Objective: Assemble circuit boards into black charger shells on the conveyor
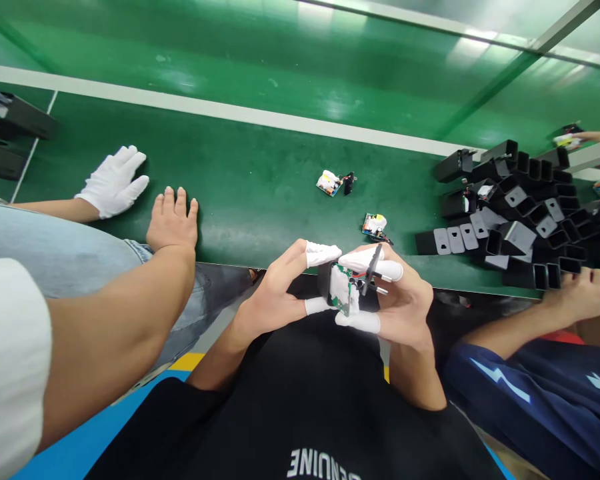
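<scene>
My left hand (280,287), with white covers on its fingertips, is closed on a black plastic housing (324,279). Between thumb and fingers, my right hand (403,297) grips a green circuit board (341,290) coated with white filler, its edge at the housing's open end; how far it sits inside is hard to see. Red wires link the board to a black plug plate (373,270) with metal prongs, standing tilted beside my right fingers. On the table just beyond lie two similar boards, one board (375,225) close to my right hand and another board (329,182) farther off.
A pile of black housings (525,207), some with grey end faces, covers the right of the green table (240,180). A co-worker's hand (580,293) is beside it. At left rest another person's gloved hand (113,181) and bare hand (173,219). More black housings (25,117) stand far left.
</scene>
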The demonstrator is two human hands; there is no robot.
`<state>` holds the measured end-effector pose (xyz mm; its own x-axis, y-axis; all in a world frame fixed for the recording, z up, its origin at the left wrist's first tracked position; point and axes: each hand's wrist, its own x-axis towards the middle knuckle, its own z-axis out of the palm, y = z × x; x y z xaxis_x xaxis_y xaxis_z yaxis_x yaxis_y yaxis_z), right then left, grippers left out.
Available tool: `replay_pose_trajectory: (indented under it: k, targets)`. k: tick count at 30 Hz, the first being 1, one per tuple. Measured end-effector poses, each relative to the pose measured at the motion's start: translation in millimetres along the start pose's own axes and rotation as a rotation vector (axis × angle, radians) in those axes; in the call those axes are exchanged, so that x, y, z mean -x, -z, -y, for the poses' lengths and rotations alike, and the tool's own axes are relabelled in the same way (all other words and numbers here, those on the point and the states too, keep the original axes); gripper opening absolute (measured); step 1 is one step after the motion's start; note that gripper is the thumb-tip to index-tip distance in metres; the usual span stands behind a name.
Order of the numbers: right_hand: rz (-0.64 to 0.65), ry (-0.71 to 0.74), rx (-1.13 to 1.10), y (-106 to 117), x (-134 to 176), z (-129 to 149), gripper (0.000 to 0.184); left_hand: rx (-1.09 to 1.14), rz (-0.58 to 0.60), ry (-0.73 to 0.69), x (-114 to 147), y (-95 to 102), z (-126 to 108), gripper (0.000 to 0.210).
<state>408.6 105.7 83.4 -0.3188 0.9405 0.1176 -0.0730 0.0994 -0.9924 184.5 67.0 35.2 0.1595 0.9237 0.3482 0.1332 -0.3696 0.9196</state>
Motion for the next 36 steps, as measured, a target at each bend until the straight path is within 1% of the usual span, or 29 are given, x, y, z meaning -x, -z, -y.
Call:
replay_pose_trajectory:
  k: [7, 10, 17, 21, 23, 26, 31, 33, 36]
  targets:
    - [0.021, 0.024, 0.041, 1.9, 2.6, -4.0, 0.058, 0.011, -0.011, -0.010, -3.4, -3.6, -1.4, 0.072]
    - [0.013, 0.025, 0.043, 1.9, 3.0, -5.2, 0.056, 0.012, -0.013, -0.023, -5.3, -4.0, -1.4, 0.070]
    - [0.014, 0.036, 0.049, 0.7, 2.2, -9.6, 0.055, 0.019, -0.011, -0.024, -3.2, -5.4, 4.3, 0.071]
    - [0.033, 0.090, 0.092, 0.6, -1.0, -14.6, 0.053, 0.043, -0.009, 0.007, -1.5, -5.8, 6.8, 0.072]
    - [0.082, 0.159, 0.150, 1.9, -3.5, -17.3, 0.057, 0.055, -0.003, 0.013, -1.2, -5.7, 7.5, 0.070]
    - [0.154, 0.254, 0.247, 4.4, -6.8, -18.1, 0.069, 0.082, -0.012, 0.016, 0.0, -7.2, 9.8, 0.069]
    - [0.191, 0.281, 0.397, 7.7, -6.6, -12.7, 0.089, 0.240, -0.058, 0.069, 3.6, -14.0, 16.8, 0.078]
    - [0.188, 0.277, 0.417, 9.2, -5.3, -12.5, 0.091, 0.294, -0.063, 0.108, 4.4, -16.1, 18.7, 0.080]
    - [0.172, 0.286, 0.434, 12.3, -3.6, -16.0, 0.088, 0.355, -0.055, 0.155, 4.3, -18.4, 19.3, 0.083]
